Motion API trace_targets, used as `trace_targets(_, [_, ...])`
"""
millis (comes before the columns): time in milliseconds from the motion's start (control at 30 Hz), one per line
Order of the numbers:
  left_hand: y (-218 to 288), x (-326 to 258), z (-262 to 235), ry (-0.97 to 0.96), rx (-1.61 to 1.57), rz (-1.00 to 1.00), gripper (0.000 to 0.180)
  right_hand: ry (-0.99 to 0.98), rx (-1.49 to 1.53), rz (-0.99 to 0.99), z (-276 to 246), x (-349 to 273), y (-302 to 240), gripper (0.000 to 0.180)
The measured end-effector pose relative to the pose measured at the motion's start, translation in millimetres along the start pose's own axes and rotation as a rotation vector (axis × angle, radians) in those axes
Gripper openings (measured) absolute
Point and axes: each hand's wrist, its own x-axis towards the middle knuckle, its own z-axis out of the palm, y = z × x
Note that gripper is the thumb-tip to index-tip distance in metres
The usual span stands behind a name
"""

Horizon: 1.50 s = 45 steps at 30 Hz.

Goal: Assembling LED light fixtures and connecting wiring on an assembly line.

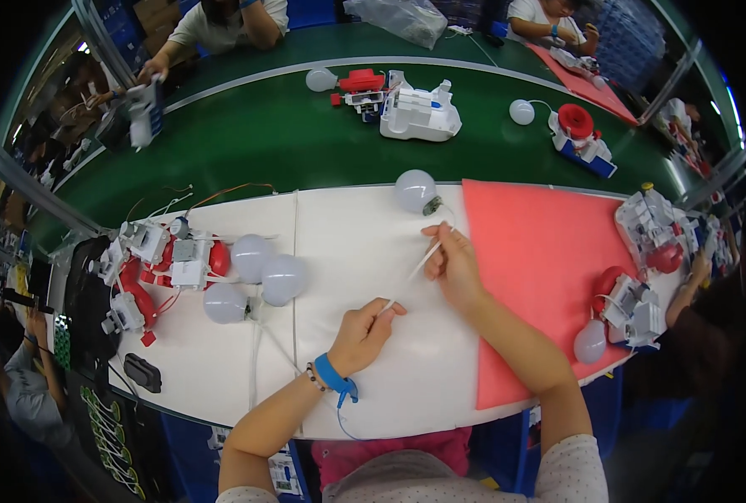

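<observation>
My left hand [363,337], with a blue strap and a bead bracelet at its wrist, is closed with a short white end showing at its fingertips. Farther right, my right hand [454,267] pinches a thin white cable [424,261] that slants down toward the left hand. Whether both hands hold one and the same piece I cannot tell. Just beyond the right hand lies a round frosted bulb [414,191] with a small green circuit board [432,205] at its base. A thin white lead runs from that board toward the right fingers.
On the left are three frosted bulbs [284,279], red and white assemblies [190,261] and a black object [142,372]. A pink mat [524,293] covers the right side, with more assemblies [633,310]. Beyond runs a green belt [264,134] carrying a white housing [421,113]. Other people work around.
</observation>
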Motion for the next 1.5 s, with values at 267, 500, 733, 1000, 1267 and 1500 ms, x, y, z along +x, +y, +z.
trace_targets(267, [-6,-10,-12,-0.005,-0.033,0.012,0.023,-0.315,-0.656,-0.736,14,-21,12,0.02])
trace_targets(500, [-2,3,9,-0.034,0.268,0.1,0.011,-0.633,-1.217,-1.188,-8,-8,16,0.007])
trace_targets(733, [-8,-5,12,-0.014,0.285,0.117,0.013,-0.595,-1.559,-0.843,5,-21,21,0.021])
trace_targets(1000, [-6,-6,19,-0.02,0.287,0.118,0.014,-0.63,-1.611,-0.786,-4,-21,27,0.023])
trace_targets(1267, [-11,-7,3,0.012,0.387,0.163,0.009,-0.75,-1.711,-0.862,12,-10,38,0.018])
trace_targets(1500, [2,-8,12,-0.059,0.359,0.285,0.016,-0.608,-1.423,-0.767,2,-24,14,0.01])
